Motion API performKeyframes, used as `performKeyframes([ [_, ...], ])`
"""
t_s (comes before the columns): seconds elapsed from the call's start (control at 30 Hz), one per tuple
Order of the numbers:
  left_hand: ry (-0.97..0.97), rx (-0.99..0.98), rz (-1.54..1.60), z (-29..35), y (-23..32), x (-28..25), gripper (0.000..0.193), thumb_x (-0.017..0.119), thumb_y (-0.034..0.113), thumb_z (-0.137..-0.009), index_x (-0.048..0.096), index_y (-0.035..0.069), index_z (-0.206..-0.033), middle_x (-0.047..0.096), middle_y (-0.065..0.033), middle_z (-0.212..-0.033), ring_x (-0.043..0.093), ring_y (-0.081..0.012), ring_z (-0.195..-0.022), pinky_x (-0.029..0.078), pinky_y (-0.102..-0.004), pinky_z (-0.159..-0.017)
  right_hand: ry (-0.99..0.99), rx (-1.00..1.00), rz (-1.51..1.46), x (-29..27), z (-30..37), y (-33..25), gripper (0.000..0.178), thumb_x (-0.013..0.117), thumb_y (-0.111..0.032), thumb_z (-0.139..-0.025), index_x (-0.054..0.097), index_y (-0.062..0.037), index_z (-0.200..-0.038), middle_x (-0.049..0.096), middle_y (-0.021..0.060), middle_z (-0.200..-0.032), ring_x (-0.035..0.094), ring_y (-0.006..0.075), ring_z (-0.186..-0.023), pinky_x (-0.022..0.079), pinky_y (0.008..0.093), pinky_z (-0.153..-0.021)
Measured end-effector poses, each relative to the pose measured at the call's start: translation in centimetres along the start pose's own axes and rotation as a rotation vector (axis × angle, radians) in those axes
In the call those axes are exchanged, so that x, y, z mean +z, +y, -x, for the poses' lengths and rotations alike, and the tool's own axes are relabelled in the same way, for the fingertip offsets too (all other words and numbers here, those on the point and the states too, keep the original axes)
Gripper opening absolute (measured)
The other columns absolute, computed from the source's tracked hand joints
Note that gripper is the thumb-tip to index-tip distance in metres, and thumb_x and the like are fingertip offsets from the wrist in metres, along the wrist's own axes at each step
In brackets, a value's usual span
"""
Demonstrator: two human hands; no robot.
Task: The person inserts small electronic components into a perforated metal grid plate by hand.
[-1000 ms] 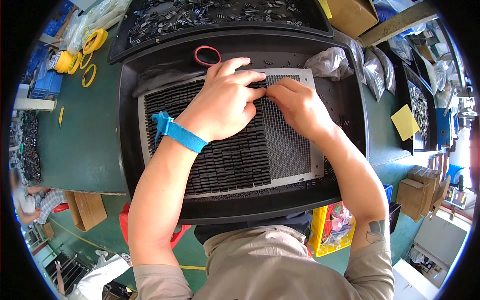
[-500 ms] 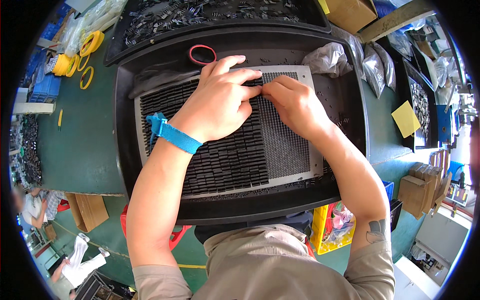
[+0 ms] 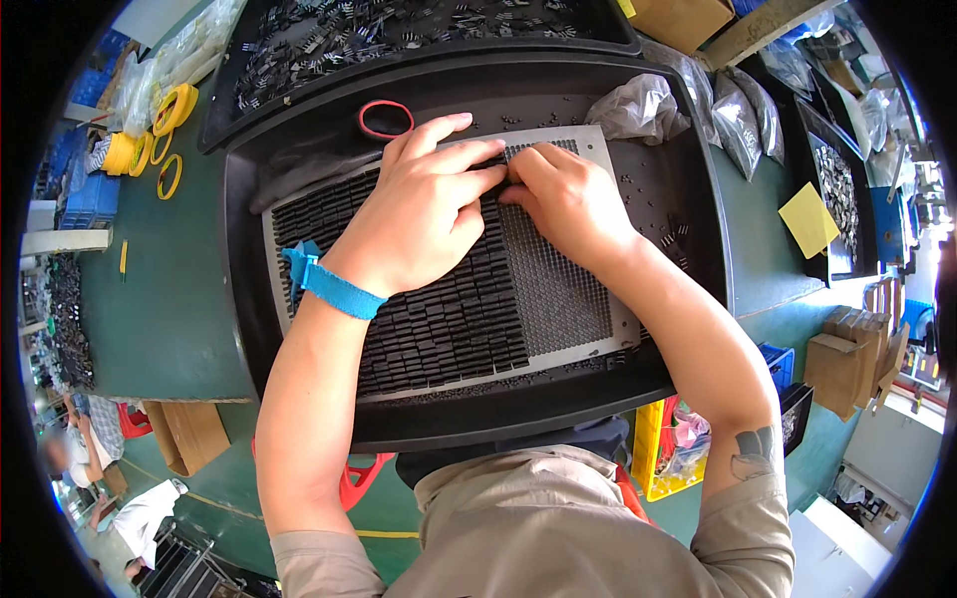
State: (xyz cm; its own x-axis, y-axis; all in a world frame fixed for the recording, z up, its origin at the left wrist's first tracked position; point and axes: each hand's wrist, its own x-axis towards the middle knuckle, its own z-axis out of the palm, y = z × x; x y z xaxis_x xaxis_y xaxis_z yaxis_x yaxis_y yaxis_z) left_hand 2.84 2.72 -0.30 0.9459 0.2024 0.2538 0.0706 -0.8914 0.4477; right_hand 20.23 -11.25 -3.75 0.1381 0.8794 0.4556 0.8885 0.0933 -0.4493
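Observation:
A flat grey plate with a grid of small holes [image 3: 558,289] lies in a large black tray [image 3: 239,299]. Rows of small black pieces [image 3: 439,329] cover its left and middle part; the holes on the right side show bare. My left hand [image 3: 419,214], a blue strap round its wrist, rests over the rows with its fingers stretched out and apart. Its fingertips reach the edge of the filled rows. Beside them, my right hand [image 3: 573,199] is closed in a pinch, low over the plate. Whatever lies between its fingertips is hidden.
A red-rimmed black ring [image 3: 386,120] and a plastic bag [image 3: 638,110] lie at the tray's far side. Behind stands another black tray [image 3: 399,50] of loose dark parts. Yellow tape rolls [image 3: 174,110] are on the left, a yellow crate [image 3: 653,448] near my right elbow.
The view has shifted slightly, so tray and plate sit a little further left. My right hand's fingers are drawn in a bit closer to my left fingertips; my left hand keeps its pose.

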Motion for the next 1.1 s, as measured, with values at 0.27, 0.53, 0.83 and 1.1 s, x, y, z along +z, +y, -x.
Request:
performKeyframes([
  [0.27,-0.022,0.073,-0.15,-0.1,1.0,-0.5,0.036,0.067,0.001,-0.082,0.083,0.007,-0.114,0.064,-0.0098,-0.148,0.044,-0.0366,-0.149,0.033,-0.0529,-0.123,-0.018,0.082,0.054,-1.1,-0.3,0.3,0.029,0.086,-0.017,-0.082,0.063,-0.0039,-0.094,0.066,0.0132,-0.087,0.069,0.0373,-0.079,0.056,0.0447,-0.069],
  [0.53,0.012,0.096,-0.218,0.0,1.2,-0.2,0.029,0.071,0.007,-0.083,0.084,0.007,-0.109,0.067,-0.01,-0.14,0.047,-0.0348,-0.146,0.036,-0.0529,-0.121,0.008,0.393,0.164,-14.7,0.7,1.4,0.015,0.078,-0.013,-0.09,0.072,-0.0021,-0.1,0.073,0.0142,-0.094,0.072,0.0347,-0.088,0.057,0.0417,-0.079],
  [0.83,-0.034,0.028,-0.147,0.2,0.7,-0.4,0.038,0.063,0.0,-0.083,0.083,0.005,-0.115,0.064,-0.0126,-0.148,0.043,-0.0388,-0.15,0.032,-0.0544,-0.124,-0.653,-0.028,0.696,-14.2,5.3,3.1,0.006,0.074,-0.013,-0.08,0.077,-0.0136,-0.085,0.067,0.0006,-0.093,0.06,0.0223,-0.107,0.044,0.0365,-0.099],
  [1.1,-0.045,-0.016,-0.081,0.5,0.5,-0.2,0.04,0.062,0.0,-0.086,0.082,0.009,-0.12,0.062,-0.012,-0.151,0.041,-0.0373,-0.152,0.03,-0.053,-0.125,-0.635,-0.013,0.485,-15.2,5.2,1.0,0.012,0.078,-0.01,-0.08,0.071,-0.0075,-0.089,0.068,0.0068,-0.092,0.063,0.0279,-0.104,0.047,0.0413,-0.097],
])
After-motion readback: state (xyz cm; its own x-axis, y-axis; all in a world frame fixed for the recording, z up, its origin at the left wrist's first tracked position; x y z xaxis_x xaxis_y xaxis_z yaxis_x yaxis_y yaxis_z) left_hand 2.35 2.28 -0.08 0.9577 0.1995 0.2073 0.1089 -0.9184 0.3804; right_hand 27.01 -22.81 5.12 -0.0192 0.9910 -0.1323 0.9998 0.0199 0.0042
